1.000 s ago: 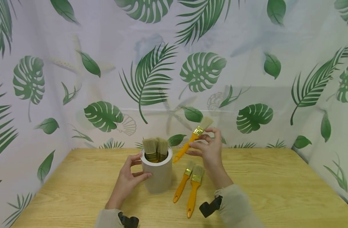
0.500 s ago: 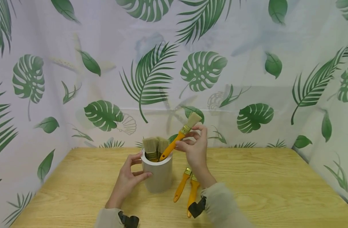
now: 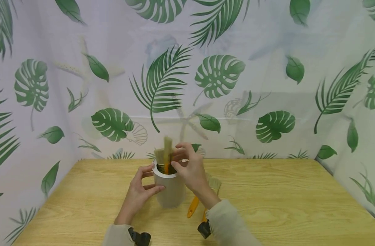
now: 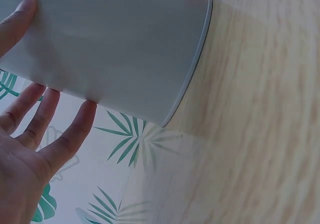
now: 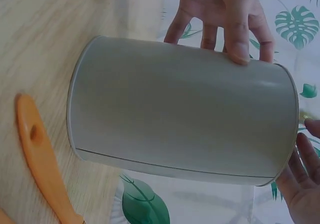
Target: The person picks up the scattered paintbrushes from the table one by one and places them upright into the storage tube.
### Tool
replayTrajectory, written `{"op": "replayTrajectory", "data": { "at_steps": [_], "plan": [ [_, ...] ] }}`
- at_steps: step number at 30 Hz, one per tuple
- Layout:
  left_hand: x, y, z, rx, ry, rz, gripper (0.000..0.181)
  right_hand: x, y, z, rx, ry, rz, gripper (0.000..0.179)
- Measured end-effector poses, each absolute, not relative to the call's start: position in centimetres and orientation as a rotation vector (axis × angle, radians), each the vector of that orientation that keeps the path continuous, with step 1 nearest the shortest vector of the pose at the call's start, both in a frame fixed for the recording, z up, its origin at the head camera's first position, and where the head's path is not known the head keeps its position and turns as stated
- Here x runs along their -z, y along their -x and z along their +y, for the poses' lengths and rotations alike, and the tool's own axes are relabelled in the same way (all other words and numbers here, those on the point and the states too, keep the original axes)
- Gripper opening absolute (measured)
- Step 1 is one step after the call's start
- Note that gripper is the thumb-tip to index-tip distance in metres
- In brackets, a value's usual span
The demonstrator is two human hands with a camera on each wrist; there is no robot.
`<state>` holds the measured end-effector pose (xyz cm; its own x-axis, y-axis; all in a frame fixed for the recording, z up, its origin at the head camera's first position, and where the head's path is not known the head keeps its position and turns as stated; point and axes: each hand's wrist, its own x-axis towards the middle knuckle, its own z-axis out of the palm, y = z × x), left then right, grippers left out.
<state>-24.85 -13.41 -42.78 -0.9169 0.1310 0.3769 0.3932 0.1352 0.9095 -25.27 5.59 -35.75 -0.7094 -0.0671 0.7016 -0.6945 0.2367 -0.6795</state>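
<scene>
A light grey cylindrical container (image 3: 171, 193) stands upright on the table. My left hand (image 3: 139, 191) holds its left side, with the thumb on the near wall and the fingertips along the far side, as the left wrist view shows of the container (image 4: 120, 44). Over the opening, my right hand (image 3: 192, 169) pinches a paintbrush (image 3: 167, 147), bristles up, its orange handle inside the rim. Other bristle heads (image 3: 158, 155) poke up beside it. In the right wrist view, the right fingers (image 5: 300, 166) are at the rim, while the held brush is mostly out of sight.
Two more orange-handled paintbrushes lie right of the container, partly covered by my right forearm: a smaller one (image 3: 192, 206) and a wider one (image 3: 215, 184). Behind the wooden table (image 3: 282, 198) hangs a leaf-patterned curtain (image 3: 181, 85).
My right hand has moved left with the paintbrush, which has turned from slanted to nearly upright and gone handle-first into the container. My left hand has kept its hold on the container.
</scene>
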Motion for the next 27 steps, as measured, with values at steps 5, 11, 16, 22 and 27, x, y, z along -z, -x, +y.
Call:
{"op": "replayTrajectory", "data": {
  "at_steps": [5,11,16,22,27],
  "plan": [
    [42.8,24.9,-13.2,1.862,0.536,-2.195,0.064,35.5,25.1,6.5,-1.46,-0.634,-1.998,0.034],
    [42.7,24.9,-13.3,1.833,0.543,-2.181,0.063,35.7,25.7,8.9,-1.448,-0.492,-2.01,0.029],
    [42.7,25.0,-13.4,1.826,0.547,-2.167,0.061,35.7,25.9,10.8,-1.481,-0.364,-2.095,0.027],
    [42.8,25.1,-13.5,1.846,0.559,-2.15,0.061,35.6,25.4,12.3,-1.565,-0.187,-2.226,0.025],
    [43.0,25.0,-13.5,1.848,0.56,-2.155,0.061,35.9,24.8,13.3,-1.572,-0.075,-2.314,0.026]
  ]
}}
